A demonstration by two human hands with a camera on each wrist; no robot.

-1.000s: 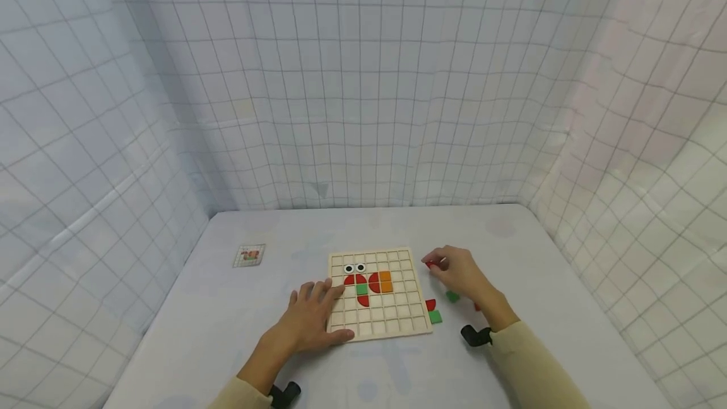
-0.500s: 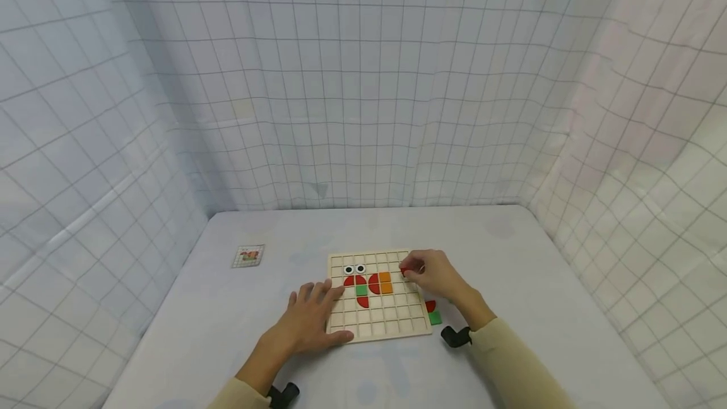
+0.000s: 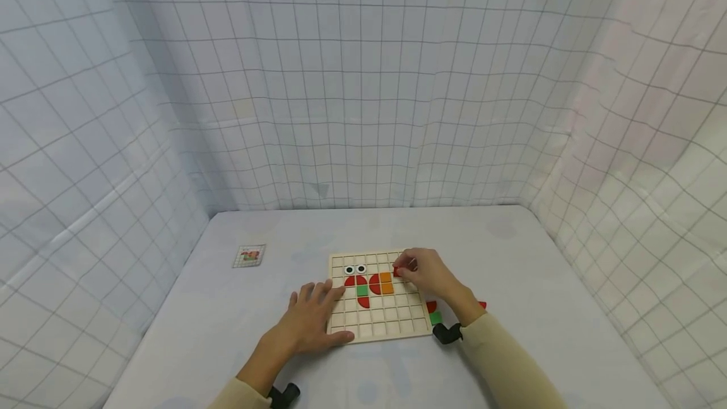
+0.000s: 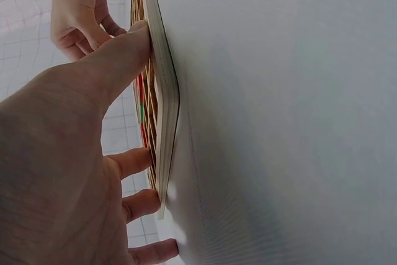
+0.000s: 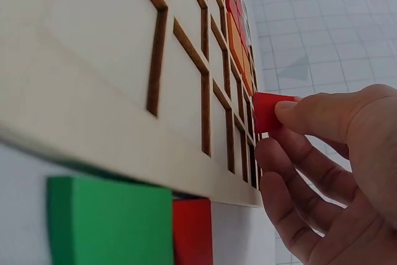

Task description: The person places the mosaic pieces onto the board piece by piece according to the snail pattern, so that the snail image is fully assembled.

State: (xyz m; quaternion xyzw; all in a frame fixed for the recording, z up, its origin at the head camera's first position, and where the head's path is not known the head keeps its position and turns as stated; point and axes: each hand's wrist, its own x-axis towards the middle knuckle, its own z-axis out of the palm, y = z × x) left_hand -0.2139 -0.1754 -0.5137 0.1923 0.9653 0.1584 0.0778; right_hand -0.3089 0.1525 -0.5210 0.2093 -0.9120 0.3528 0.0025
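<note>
A wooden grid board (image 3: 392, 317) lies on the table with square cells. Set in it are two eye discs (image 3: 355, 269), several red quarter-round tiles (image 3: 363, 302), a green square tile (image 3: 362, 290) and orange square tiles (image 3: 386, 283). My left hand (image 3: 309, 320) rests spread at the board's left side, thumb on the near edge and fingertips on the left rim. With thumb and fingers my right hand (image 3: 428, 273) pinches a red tile (image 5: 267, 111) at the cells just right of the orange tiles.
Off the board's right edge lie a green square tile (image 5: 118, 221) and a red tile (image 5: 193, 231). Another red tile (image 3: 482, 304) shows past the right wrist. A small pattern card (image 3: 248, 255) lies at the left. Grid-lined white curtains (image 3: 363, 112) surround the table.
My right hand has moved left from beside the board to over its right part, carrying the red tile. My left hand has stayed in place.
</note>
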